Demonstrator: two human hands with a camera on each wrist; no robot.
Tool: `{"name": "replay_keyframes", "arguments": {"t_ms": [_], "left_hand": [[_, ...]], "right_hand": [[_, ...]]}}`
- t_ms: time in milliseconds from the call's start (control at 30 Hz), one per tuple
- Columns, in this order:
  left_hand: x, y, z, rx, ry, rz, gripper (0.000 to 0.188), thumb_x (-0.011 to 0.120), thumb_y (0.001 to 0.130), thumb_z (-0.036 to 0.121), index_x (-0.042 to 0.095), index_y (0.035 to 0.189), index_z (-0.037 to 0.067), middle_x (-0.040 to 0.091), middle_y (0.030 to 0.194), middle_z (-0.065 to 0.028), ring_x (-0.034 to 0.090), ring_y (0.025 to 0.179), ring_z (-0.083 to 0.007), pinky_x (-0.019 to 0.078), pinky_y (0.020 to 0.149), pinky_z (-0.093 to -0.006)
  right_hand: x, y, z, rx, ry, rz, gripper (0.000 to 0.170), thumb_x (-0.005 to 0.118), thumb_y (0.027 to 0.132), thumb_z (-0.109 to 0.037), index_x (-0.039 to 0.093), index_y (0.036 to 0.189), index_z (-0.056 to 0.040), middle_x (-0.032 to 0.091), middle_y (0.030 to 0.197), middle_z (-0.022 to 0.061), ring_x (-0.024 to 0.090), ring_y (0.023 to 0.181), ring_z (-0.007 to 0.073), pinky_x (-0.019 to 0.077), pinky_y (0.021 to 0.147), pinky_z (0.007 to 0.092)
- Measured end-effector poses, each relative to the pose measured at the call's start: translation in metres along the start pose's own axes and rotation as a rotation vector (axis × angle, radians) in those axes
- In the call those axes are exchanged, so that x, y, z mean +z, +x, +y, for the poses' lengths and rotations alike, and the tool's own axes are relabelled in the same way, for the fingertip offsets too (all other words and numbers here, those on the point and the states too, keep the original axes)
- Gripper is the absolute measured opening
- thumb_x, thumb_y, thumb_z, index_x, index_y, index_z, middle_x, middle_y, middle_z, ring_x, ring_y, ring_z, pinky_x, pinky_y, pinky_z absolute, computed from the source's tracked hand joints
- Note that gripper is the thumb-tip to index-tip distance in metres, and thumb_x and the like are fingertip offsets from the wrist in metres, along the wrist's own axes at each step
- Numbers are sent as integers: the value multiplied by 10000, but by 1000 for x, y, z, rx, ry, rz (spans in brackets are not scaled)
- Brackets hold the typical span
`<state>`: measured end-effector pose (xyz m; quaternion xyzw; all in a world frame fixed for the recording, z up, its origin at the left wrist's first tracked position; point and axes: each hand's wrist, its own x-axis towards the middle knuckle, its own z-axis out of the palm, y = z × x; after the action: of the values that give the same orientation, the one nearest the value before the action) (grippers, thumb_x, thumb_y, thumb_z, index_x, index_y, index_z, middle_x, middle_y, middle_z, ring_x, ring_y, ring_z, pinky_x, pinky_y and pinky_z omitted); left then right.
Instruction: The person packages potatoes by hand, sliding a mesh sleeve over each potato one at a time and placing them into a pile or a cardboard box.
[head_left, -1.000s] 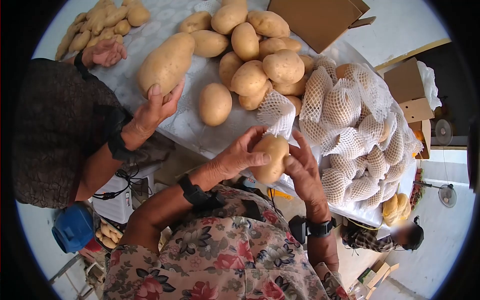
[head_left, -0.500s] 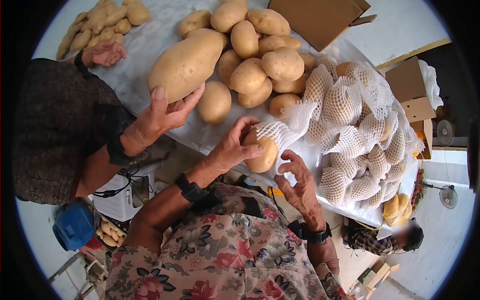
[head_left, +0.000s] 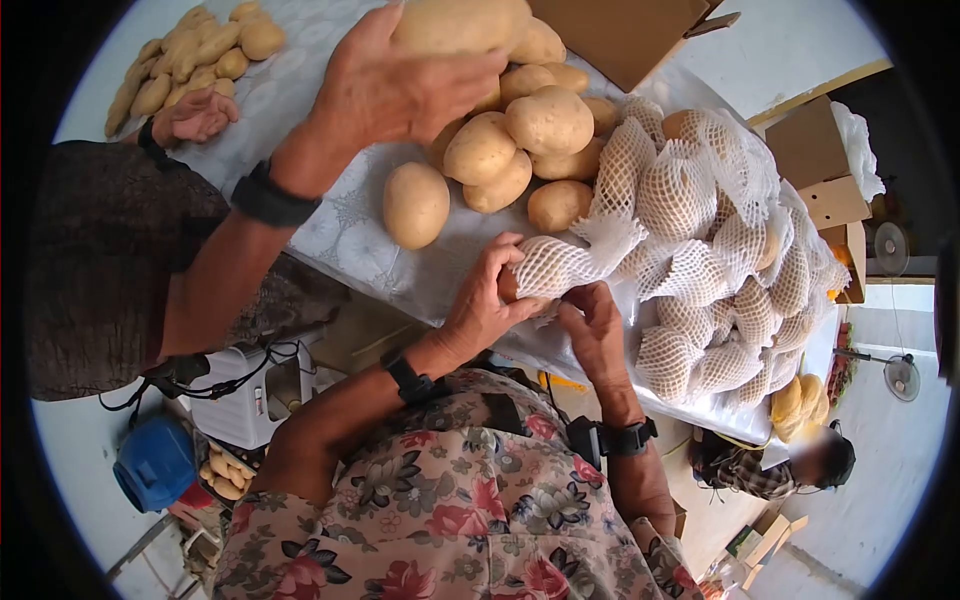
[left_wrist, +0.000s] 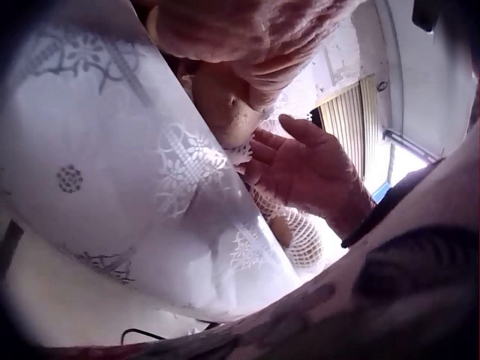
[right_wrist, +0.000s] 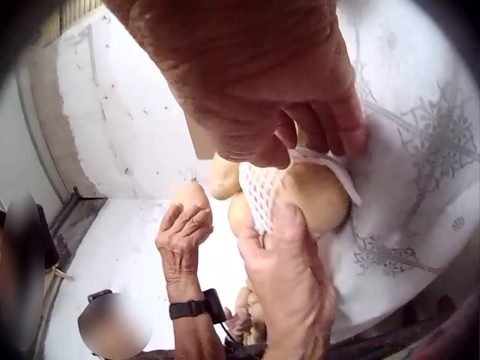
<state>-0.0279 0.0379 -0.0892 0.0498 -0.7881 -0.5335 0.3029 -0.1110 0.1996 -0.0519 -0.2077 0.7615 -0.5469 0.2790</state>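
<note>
My left hand (head_left: 480, 305) grips a potato (right_wrist: 319, 195) from its left side, thumb below and fingers curled over the top. A white foam net (head_left: 550, 265) covers most of this potato, and its loose end trails towards the netted potatoes (head_left: 690, 210). At the potato's right end, my right hand (head_left: 598, 335) has its curled fingers on the net's edge. The left wrist view shows the right palm facing the bare end of the potato (left_wrist: 225, 109). Above and left, another person's hand (head_left: 390, 85) holds a large potato (head_left: 460, 25).
Bare potatoes (head_left: 548, 120) are heaped on the patterned tablecloth (head_left: 350, 260), with one single potato (head_left: 416, 206) in front. Farther left lies a pile of smaller potatoes (head_left: 195, 60). A cardboard box (head_left: 620, 35) stands at the back. Another person (head_left: 750, 465) is at the right.
The foam net has come down over the potato in my left hand. My right hand has moved in to the net's edge. The other person's hand has lifted the large potato up and right.
</note>
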Motion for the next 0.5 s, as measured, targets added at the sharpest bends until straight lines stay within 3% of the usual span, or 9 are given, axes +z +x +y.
{"name": "replay_keyframes", "arguments": {"t_ms": [33,133,167,300,400,433,500], "left_hand": [[-3,-3,-1,17,-11,-32,652,768,644,42,381,1169,43,448,1251,-203,495,1111,-363,430,923,-399],[-5,-11,4,95,50,-82,647,755,647,13,379,1172,51,416,1291,-217,473,1149,-379,419,948,-410],[-6,-15,7,88,43,-125,665,752,649,10,375,1194,59,397,1309,-221,468,1157,-384,414,960,-415],[-22,-22,13,48,28,-238,692,733,679,6,376,1266,90,335,1366,-221,462,1178,-379,429,966,-414],[-30,-23,19,-88,-142,-308,588,690,752,23,404,1264,67,338,1376,-208,455,1203,-314,453,956,-386],[-33,-22,24,-150,-223,-330,539,672,781,30,416,1256,51,346,1376,-203,451,1214,-286,458,955,-374],[-34,-16,29,-129,-281,-323,453,648,810,35,442,1213,38,360,1353,-188,452,1201,-244,468,940,-347]], "right_hand": [[-6,0,-4,147,250,-57,414,623,847,-170,443,1167,21,586,1080,129,558,995,183,453,855,306],[0,-4,-28,70,423,-27,550,664,840,-258,410,1232,33,567,1129,124,553,1004,190,438,877,305],[1,4,-17,81,277,-88,725,725,791,-358,369,1277,46,547,1169,140,548,1030,206,443,886,317],[2,4,-6,67,116,-80,865,795,693,-419,362,1278,48,551,1156,159,558,1039,223,461,891,326],[4,-3,-12,71,224,-116,825,795,704,-362,361,1276,44,550,1164,154,564,1037,221,465,893,326],[2,-2,-10,110,122,-144,739,761,733,-225,347,1286,37,538,1189,145,562,1050,220,464,906,335],[5,-1,-10,85,235,-115,667,716,738,-137,360,1274,39,545,1178,134,557,1061,219,460,908,336]]}}
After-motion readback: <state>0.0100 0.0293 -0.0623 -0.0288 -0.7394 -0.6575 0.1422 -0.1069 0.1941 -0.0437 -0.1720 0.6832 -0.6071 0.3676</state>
